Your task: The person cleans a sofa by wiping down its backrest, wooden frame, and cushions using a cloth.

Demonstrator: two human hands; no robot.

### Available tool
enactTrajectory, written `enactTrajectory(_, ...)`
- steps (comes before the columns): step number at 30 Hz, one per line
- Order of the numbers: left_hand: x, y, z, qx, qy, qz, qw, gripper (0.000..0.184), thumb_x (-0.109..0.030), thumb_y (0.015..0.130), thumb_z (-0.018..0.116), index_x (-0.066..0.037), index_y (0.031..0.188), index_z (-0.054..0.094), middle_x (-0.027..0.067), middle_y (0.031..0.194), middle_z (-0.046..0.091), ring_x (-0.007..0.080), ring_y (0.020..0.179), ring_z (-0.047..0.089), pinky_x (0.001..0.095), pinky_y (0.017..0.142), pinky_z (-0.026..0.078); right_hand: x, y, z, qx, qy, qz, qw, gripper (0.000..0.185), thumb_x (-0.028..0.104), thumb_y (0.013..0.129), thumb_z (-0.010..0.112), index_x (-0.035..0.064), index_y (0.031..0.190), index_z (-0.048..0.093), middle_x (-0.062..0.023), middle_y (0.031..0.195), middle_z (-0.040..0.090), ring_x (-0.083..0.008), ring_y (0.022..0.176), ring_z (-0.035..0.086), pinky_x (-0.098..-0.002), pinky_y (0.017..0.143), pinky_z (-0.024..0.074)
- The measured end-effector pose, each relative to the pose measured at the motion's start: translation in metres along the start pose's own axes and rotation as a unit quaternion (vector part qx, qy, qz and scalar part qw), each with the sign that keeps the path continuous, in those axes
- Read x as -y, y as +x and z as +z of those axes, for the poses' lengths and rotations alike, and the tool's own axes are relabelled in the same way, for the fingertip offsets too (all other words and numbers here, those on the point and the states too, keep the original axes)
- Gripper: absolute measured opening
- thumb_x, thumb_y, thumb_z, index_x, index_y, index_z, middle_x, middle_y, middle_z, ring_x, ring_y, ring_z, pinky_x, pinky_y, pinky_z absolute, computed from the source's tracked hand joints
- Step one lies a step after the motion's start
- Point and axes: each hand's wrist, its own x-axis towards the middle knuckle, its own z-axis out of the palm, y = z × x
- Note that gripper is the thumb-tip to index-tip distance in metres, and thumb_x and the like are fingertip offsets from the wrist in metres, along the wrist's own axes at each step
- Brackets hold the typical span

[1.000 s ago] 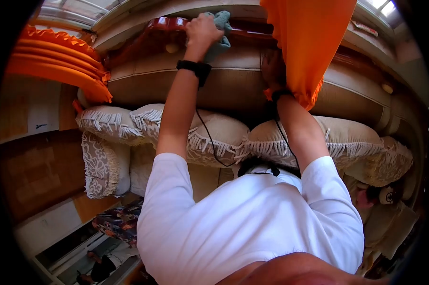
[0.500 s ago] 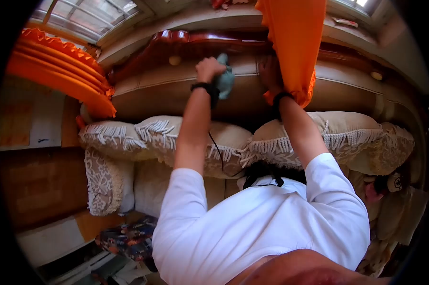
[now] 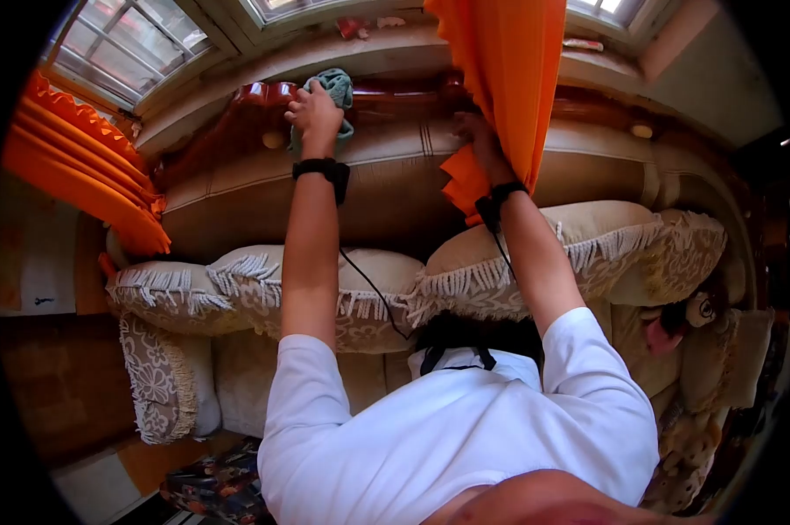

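Note:
My left hand (image 3: pixel 316 114) presses a bunched grey-green cloth (image 3: pixel 335 86) on the dark red, glossy wooden trim (image 3: pixel 386 90) along the top of the sofa back (image 3: pixel 360 166). Its fingers bend round the cloth. To the right, my right hand (image 3: pixel 478 131) is in shade at the top of the sofa back, beside the hanging orange curtain (image 3: pixel 522 79). Part of the curtain lies behind my right wrist. The fingers of my right hand are dark and partly hidden. Both wrists wear black bands, with a thin cable hanging from each.
Fringed cushions (image 3: pixel 342 280) line the sofa seat (image 3: pixel 246 376). Another orange curtain (image 3: pixel 80 166) hangs at the left. Windows (image 3: pixel 132 44) and a sill (image 3: pixel 395 39) with small items lie beyond the sofa. Soft toys (image 3: pixel 688 437) rest at the lower right.
My left hand has gone from the sofa back's upholstery up and left onto the wooden trim with the cloth. The view has shifted, showing more window. My right hand remains beside the curtain.

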Motion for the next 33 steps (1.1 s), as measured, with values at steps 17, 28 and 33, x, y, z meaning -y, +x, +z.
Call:
enactTrajectory(17,-0.001,-0.064,0.065,-0.016,-0.109,0.069,0.991,0.058,-0.043,0.075,0.073,-0.012,0.122,0.060,0.0163,0.125,0.052,0.0371,0.113,0.053,0.0510,0.094,0.043,-0.013,-0.044,0.016,0.098,-0.369,0.007,0.924,0.037,0.026,0.091,0.063,0.0081,0.123,0.060,-0.0078,0.099,0.066,-0.0150,0.087,0.062,-0.0279,0.079,0.0476)
enactTrajectory(28,-0.060,-0.099,0.104,0.010,-0.210,0.131,0.969,0.057,-0.040,0.078,0.065,-0.014,0.127,0.057,0.0188,0.128,0.046,0.0426,0.116,0.047,0.0568,0.095,0.037,-0.023,-0.017,0.063,-0.069,-0.126,-0.085,0.986,0.038,0.025,0.087,0.061,0.0086,0.122,0.060,-0.0142,0.108,0.064,-0.0267,0.096,0.062,-0.0330,0.085,0.0479)
enactTrajectory(33,-0.035,-0.090,0.110,-0.030,-0.255,-0.020,0.966,0.060,-0.048,0.076,0.066,-0.014,0.124,0.059,0.0195,0.125,0.048,0.0420,0.116,0.048,0.0584,0.093,0.037,-0.021,-0.022,0.053,0.078,-0.522,-0.079,0.846,0.039,0.036,0.091,0.060,0.0120,0.122,0.062,-0.0174,0.113,0.060,-0.0271,0.106,0.057,-0.0370,0.090,0.0454)
